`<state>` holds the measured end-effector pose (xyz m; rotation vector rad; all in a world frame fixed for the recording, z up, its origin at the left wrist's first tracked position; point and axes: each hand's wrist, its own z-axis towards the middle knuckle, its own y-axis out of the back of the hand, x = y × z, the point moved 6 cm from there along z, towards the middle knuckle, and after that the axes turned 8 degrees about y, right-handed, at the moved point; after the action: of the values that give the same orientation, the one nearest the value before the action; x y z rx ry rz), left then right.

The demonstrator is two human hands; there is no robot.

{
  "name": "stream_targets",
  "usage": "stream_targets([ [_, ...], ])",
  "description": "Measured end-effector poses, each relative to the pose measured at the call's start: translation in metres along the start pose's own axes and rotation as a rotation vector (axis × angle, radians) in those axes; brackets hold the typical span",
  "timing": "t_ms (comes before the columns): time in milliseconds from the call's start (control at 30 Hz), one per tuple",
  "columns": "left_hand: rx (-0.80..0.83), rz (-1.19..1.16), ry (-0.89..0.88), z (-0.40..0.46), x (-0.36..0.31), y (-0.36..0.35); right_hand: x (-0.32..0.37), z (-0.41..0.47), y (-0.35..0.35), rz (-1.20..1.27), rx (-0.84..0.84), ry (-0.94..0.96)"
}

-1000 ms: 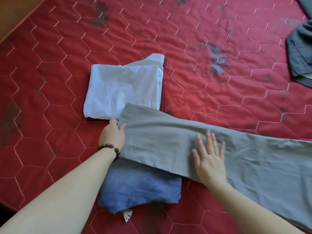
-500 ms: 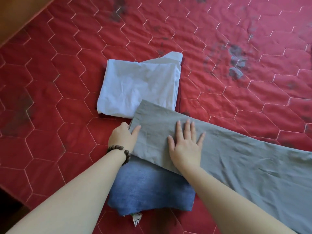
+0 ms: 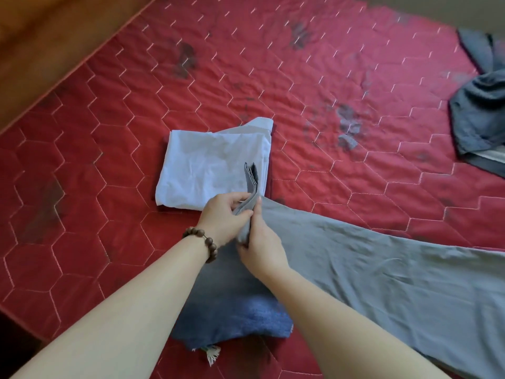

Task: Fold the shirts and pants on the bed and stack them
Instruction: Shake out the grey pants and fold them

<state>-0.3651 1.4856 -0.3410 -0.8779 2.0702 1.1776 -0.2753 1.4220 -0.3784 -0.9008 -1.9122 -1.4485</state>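
Note:
Grey pants (image 3: 382, 269) lie folded lengthwise across the red bed (image 3: 246, 77), running from the middle to the right edge of view. My left hand (image 3: 222, 218) and my right hand (image 3: 262, 250) both grip the pants' left end, which is lifted off the bed with its layered edge sticking up. Under that end sits a folded blue denim garment (image 3: 235, 318). A folded white shirt (image 3: 210, 168) lies just beyond my hands.
A crumpled dark grey garment (image 3: 481, 119) lies at the bed's far right. The bed's wooden edge (image 3: 54, 36) runs along the upper left. Dark smudges mark the red quilted cover.
My right hand slid left along the pants to meet the left hand. Both hands went from lying flat on the cloth to gripping the pants' end and raising it.

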Motion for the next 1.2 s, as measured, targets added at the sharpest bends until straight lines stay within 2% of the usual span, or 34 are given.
stream_targets([
  [67, 0.003, 0.017, -0.026, -0.009, -0.019, -0.019, -0.01, -0.016, 0.017, 0.14, 0.102, -0.023],
  [100, 0.006, 0.017, -0.036, -0.013, -0.027, -0.03, -0.018, -0.023, 0.032, 0.286, 0.116, -0.033],
  [200, 0.026, 0.069, -0.117, -0.031, -0.055, -0.071, -0.049, -0.045, 0.079, 1.012, -0.045, -0.256],
  [233, 0.046, 0.1, -0.163, -0.039, -0.066, -0.09, -0.061, -0.053, 0.093, 1.116, -0.117, -0.342],
  [267, 0.078, 0.128, -0.207, -0.049, -0.079, -0.114, -0.076, -0.062, 0.109, 1.105, -0.181, -0.397],
  [400, 0.241, 0.16, -0.319, -0.094, -0.113, -0.213, -0.14, -0.105, 0.179, 0.627, -0.471, -0.438],
  [467, 0.318, 0.173, -0.332, -0.115, -0.116, -0.256, -0.178, -0.138, 0.21, 0.511, -0.522, -0.493],
  [600, 0.331, 0.349, -0.362, -0.138, -0.104, -0.321, -0.267, -0.216, 0.261, 0.535, -0.493, -0.512],
  [733, 0.32, 0.702, -0.381, -0.147, -0.073, -0.378, -0.36, -0.305, 0.302, 0.515, -0.535, -0.62],
  [867, 0.391, 1.013, -0.432, -0.163, -0.051, -0.437, -0.421, -0.369, 0.332, 0.43, -0.616, -0.689],
  [933, 0.371, 1.12, -0.484, -0.171, -0.053, -0.462, -0.439, -0.389, 0.343, 0.425, -0.623, -0.676],
  [1033, 0.298, 1.17, -0.546, -0.182, -0.066, -0.491, -0.458, -0.411, 0.36, 0.409, -0.605, -0.64],
  [1200, 0.281, 1.094, -0.703, -0.204, -0.09, -0.531, -0.483, -0.44, 0.4, 0.35, -0.658, -0.609],
])
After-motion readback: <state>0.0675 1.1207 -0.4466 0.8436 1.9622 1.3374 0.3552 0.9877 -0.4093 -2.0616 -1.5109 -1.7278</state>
